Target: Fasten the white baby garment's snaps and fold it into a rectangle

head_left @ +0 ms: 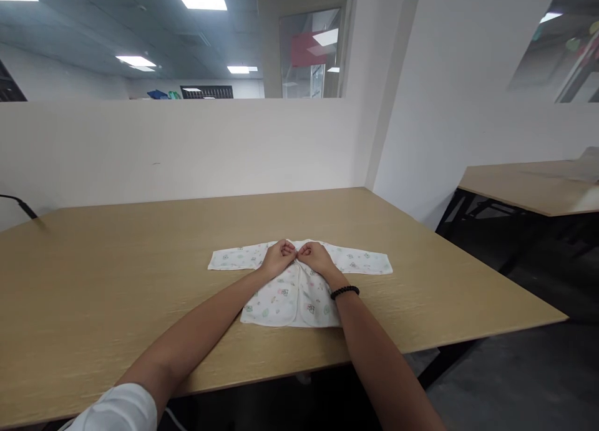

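A small white baby shirt (276,303) with a printed pattern lies front side up on the table, its two sleeves spread to left and right. Near the neckline, my left hand (279,256) pinches the front edge of the cloth. My right hand (316,256) pinches the opposite edge, and the fingertips of both hands almost meet at the middle. Whatever small fastening may be between the fingers is hidden. Below the hands, the front opening runs down to rounded hem corners. A dark beaded bracelet circles my right wrist.
The shirt rests on a light wooden table (140,262) that meets a white wall (210,150) with a window above. A black cable end (27,209) lies at the far left. Another wooden table (524,184) with dark legs stands at the right.
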Available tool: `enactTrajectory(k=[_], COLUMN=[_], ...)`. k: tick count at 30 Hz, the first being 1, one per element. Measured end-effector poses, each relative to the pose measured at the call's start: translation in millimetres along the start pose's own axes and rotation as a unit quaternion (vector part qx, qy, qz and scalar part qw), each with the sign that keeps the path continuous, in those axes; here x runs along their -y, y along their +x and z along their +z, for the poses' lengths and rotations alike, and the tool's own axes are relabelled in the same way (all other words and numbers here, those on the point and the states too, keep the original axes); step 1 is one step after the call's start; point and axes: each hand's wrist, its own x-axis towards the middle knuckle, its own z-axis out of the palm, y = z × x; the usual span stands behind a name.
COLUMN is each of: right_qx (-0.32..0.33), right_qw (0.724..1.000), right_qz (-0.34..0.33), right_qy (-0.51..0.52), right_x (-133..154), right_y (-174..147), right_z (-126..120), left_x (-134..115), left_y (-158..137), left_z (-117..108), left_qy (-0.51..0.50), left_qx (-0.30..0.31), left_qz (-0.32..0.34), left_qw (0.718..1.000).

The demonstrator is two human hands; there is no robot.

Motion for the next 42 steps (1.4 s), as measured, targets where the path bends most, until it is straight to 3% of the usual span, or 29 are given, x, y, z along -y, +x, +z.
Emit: enactTrajectory(k=[9,16,23,32,42], right_qx=[0.032,0.019,-0.028,0.032,0.022], right_qw=[0.998,0.999,0.997,0.980,0.979], right_qz=[0.001,0.001,-0.020,-0.129,-0.144], right_qy=[0.062,0.051,-0.076,-0.147,-0.139], right_x=[-2,-1,8,18,15], right_y=[5,6,-5,-17,-16], right_z=[-3,-9,-14,-16,-17], left_x=[-1,-5,-10,-7,-17], left_y=[0,-5,-4,-2,-7], left_z=[-1,-2,-12,-21,-22], left_qy=[-0.042,0.107,0.286,0.349,0.331], left_qx=[0.014,0.026,0.082,0.098,0.062], left_qz=[0.010,0.054,0.134,0.141,0.143], left_qw=[0.999,0.992,0.945,0.921,0.931])
